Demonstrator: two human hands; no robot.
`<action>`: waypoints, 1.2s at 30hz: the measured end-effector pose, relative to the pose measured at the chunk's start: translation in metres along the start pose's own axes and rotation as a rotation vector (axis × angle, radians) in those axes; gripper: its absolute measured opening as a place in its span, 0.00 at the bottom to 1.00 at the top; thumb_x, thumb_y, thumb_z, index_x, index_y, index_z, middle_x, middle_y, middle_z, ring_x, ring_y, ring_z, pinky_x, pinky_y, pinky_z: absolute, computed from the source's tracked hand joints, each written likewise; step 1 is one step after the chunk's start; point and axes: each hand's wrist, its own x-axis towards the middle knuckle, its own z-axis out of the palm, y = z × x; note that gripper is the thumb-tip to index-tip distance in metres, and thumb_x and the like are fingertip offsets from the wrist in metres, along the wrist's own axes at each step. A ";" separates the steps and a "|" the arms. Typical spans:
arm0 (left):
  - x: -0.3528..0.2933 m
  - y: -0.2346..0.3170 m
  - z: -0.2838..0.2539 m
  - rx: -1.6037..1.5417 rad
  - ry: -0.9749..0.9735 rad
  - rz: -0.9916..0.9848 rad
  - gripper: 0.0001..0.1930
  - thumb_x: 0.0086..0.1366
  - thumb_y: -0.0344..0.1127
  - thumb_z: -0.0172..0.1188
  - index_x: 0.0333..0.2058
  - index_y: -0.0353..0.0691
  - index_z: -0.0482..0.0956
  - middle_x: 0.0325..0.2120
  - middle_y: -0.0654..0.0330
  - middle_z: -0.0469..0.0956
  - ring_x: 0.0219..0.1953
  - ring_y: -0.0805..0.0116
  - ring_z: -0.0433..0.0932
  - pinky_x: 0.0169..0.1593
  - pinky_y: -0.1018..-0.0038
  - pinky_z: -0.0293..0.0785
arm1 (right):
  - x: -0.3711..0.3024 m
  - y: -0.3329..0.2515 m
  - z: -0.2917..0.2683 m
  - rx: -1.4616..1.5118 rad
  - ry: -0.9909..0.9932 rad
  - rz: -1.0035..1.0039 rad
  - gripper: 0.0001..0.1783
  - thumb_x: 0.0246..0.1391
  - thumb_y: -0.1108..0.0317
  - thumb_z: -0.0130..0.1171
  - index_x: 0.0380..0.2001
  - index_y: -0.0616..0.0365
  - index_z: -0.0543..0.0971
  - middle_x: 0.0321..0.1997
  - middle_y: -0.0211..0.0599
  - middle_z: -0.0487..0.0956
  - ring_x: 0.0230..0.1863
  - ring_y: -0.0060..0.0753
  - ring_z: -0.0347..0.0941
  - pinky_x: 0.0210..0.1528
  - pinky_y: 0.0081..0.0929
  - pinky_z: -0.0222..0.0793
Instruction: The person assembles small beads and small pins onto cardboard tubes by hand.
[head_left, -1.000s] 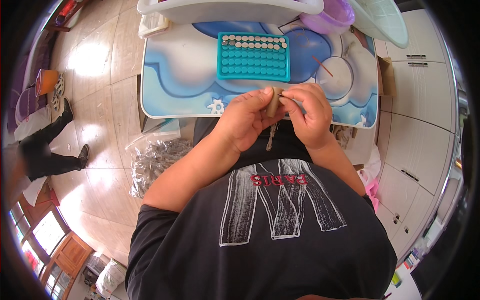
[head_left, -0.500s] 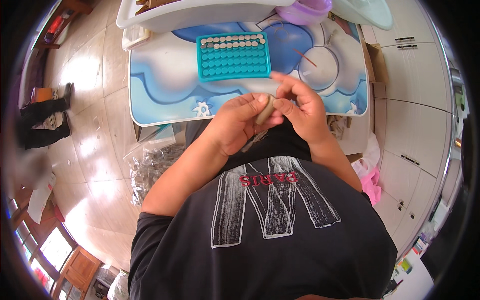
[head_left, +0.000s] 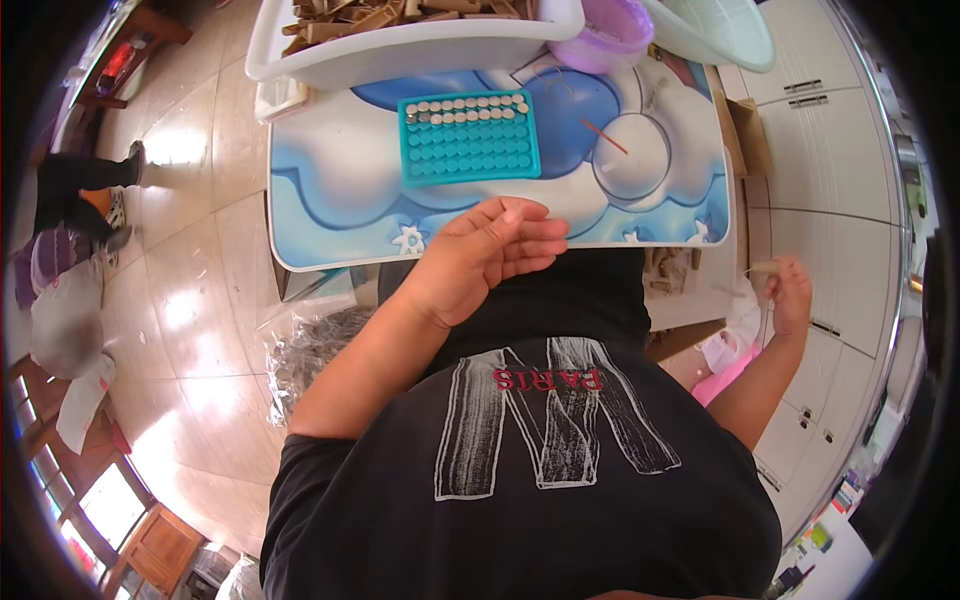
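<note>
Head camera view: the right hand [head_left: 790, 288] is out to the person's right, past the side of the table [head_left: 335, 165], its thumb and fingertips closed on a small tan tube [head_left: 763, 268]. The tube points leftward from the fingers, and a thin strand shows at its far end, too blurred to make out. The left hand [head_left: 490, 245] is in front of the body at the table's near edge, half open, palm turned inward, the fingers loosely bent and the thumb lying along the forefinger; whether it touches the table I cannot tell. The two hands are well apart.

Below the right hand, toward the body, are a white bag [head_left: 735, 345] and a pink bag [head_left: 727, 378]. Between the hands, lower than the tabletop, a pale box [head_left: 690, 308] has light tan bits in it.

On the table, beyond the left hand, lies a turquoise tray [head_left: 472, 179] with round white discs [head_left: 470, 103] along its two far rows. To its right lies a reddish-brown stick [head_left: 605, 137]. At the far edge stands a white bin [head_left: 420, 62] piled with brown pieces [head_left: 400, 14], next to a purple basket [head_left: 600, 52] and a pale green basin [head_left: 715, 40].

Left of the table, a clear bag [head_left: 310, 350] holds something grey; farther out shows another person's dark trouser leg [head_left: 88, 180]. Pale cupboards [head_left: 830, 170] line the right.
</note>
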 end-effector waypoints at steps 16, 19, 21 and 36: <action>0.010 0.159 0.011 1.282 0.513 1.008 0.14 0.63 0.33 0.55 0.46 0.36 0.71 0.41 0.56 0.75 0.43 0.67 0.75 0.49 0.70 0.71 | 0.046 -0.001 0.090 0.028 0.381 -0.333 0.13 0.57 0.67 0.55 0.44 0.60 0.75 0.27 0.26 0.74 0.26 0.14 0.66 0.30 0.12 0.63; 0.028 0.214 0.025 1.695 0.706 0.879 0.24 0.52 0.43 0.64 0.44 0.34 0.74 0.44 0.46 0.74 0.46 0.54 0.73 0.50 0.65 0.69 | 0.027 -0.040 0.140 -0.005 0.300 -0.427 0.11 0.58 0.68 0.55 0.42 0.60 0.77 0.28 0.26 0.74 0.26 0.14 0.65 0.31 0.11 0.63; 0.047 0.234 0.020 1.795 0.685 0.722 0.30 0.50 0.46 0.66 0.48 0.34 0.70 0.49 0.45 0.70 0.50 0.53 0.70 0.53 0.65 0.66 | 0.012 -0.054 0.173 -0.012 0.168 -0.552 0.10 0.58 0.69 0.54 0.41 0.61 0.77 0.28 0.25 0.74 0.27 0.15 0.66 0.32 0.12 0.64; 0.146 0.289 0.012 2.272 0.359 0.111 0.28 0.43 0.48 0.62 0.44 0.39 0.76 0.38 0.46 0.78 0.43 0.52 0.76 0.48 0.65 0.72 | -0.009 -0.037 0.262 -0.122 -0.236 -0.639 0.06 0.52 0.77 0.56 0.34 0.65 0.78 0.23 0.33 0.74 0.22 0.19 0.69 0.26 0.15 0.63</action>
